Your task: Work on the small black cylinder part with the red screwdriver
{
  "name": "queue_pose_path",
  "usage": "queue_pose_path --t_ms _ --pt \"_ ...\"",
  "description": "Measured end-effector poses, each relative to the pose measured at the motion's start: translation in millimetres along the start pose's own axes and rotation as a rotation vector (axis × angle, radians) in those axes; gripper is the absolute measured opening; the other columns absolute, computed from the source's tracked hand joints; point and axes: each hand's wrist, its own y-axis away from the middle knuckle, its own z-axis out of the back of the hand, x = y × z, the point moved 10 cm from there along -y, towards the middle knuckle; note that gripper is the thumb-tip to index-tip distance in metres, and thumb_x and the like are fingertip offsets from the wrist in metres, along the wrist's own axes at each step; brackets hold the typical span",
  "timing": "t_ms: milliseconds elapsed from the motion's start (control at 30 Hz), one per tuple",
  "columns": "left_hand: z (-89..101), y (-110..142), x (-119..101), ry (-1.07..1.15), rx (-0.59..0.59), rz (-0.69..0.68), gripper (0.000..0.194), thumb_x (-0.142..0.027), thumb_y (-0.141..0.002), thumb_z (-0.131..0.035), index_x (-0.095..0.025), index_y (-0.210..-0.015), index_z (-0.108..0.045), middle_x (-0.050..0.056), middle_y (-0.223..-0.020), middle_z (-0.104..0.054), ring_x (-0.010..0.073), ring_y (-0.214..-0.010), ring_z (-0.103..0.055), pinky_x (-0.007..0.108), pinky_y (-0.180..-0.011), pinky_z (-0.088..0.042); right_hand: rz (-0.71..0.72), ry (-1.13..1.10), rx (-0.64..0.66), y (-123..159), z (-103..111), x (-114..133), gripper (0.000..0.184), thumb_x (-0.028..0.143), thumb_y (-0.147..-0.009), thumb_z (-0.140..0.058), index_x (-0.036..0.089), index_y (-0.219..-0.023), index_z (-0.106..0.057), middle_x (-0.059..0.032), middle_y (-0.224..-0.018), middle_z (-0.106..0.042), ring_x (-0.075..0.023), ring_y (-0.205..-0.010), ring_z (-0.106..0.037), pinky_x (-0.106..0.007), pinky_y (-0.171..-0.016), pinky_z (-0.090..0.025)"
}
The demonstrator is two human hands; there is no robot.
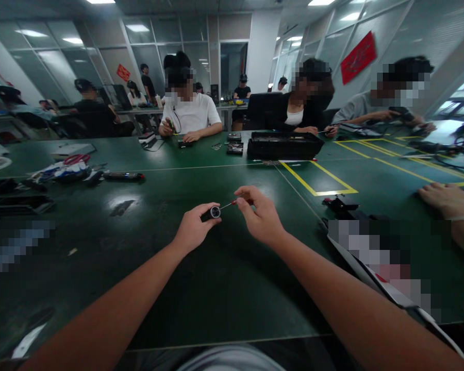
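Observation:
My left hand (193, 226) is closed around a small black cylinder with a silver end (212, 212), held just above the green table (216, 288). My right hand (261, 216) pinches a thin red-handled tool (237, 202) whose metal tip points at the cylinder's silver end. Both hands hover over the table's middle, close together.
A black tray (284, 145) stands beyond yellow tape lines (317, 180). Tools and red-handled scissors (75, 158) lie at the left. Another person's hand (446, 198) rests at the right edge. Several people sit along the far side. Small black parts (338, 203) lie to my right.

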Motion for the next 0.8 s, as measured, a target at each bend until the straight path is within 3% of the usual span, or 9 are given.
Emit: queue_pose_path --t_ms 100,300,367,533,800 --pt "3.6 -0.1 0.9 -0.002 -0.024 0.018 0.037 -0.021 -0.084 -0.074 -0.025 -0.121 -0.072 0.006 -0.123 -0.072 0.0258 -0.117 -0.065 0.045 -0.107 -0.048 -0.01 0.018 -0.015 0.9 -0.1 -1.6 0.017 0.033 -0.1 -0.049 0.023 -0.104 -0.062 -0.0031 -0.087 -0.071 -0.019 -0.078 -0.066 -0.032 -0.069 -0.048" --pt "2.4 0.2 -1.8 -0.002 -0.015 0.006 0.038 -0.021 -0.083 -0.076 -0.025 -0.121 -0.072 0.006 -0.122 -0.073 0.0258 -0.117 -0.065 0.045 -0.108 -0.048 -0.057 0.173 -0.075 -0.2 4.2 -5.9 0.042 0.049 -0.102 -0.045 0.023 -0.079 -0.068 0.0007 -0.06 -0.062 -0.0156 -0.055 -0.057 -0.03 -0.056 -0.037" --pt "1.8 0.3 -1.5 -0.007 -0.012 0.007 0.039 -0.02 -0.082 -0.076 -0.025 -0.121 -0.072 0.006 -0.122 -0.073 0.0259 -0.117 -0.066 0.045 -0.108 -0.048 -0.062 0.202 -0.073 -0.6 3.3 -6.4 0.04 0.048 -0.102 -0.047 0.023 -0.082 -0.071 0.0002 -0.062 -0.064 -0.016 -0.056 -0.059 -0.03 -0.057 -0.038" --pt "-1.2 0.4 -2.1 -0.02 0.013 -0.023 0.041 -0.019 -0.08 -0.079 -0.025 -0.121 -0.072 0.006 -0.122 -0.073 0.0251 -0.117 -0.066 0.045 -0.109 -0.048 -0.091 0.15 -0.04 0.3 -0.6 -9.2 0.03 0.036 -0.102 -0.045 0.021 -0.112 -0.069 -0.0008 -0.071 -0.07 -0.0163 -0.058 -0.061 -0.029 -0.058 -0.04" --pt "-0.2 -0.1 0.3 -0.016 0.001 -0.016 0.041 -0.017 -0.079 -0.079 -0.024 -0.12 -0.073 0.005 -0.121 -0.074 0.0242 -0.117 -0.067 0.044 -0.109 -0.048 -0.108 0.084 0.06 -0.3 -5.0 -7.9 0.028 0.023 -0.097 -0.039 0.02 -0.109 -0.065 -0.0031 -0.083 -0.071 -0.0184 -0.073 -0.064 -0.03 -0.066 -0.042"
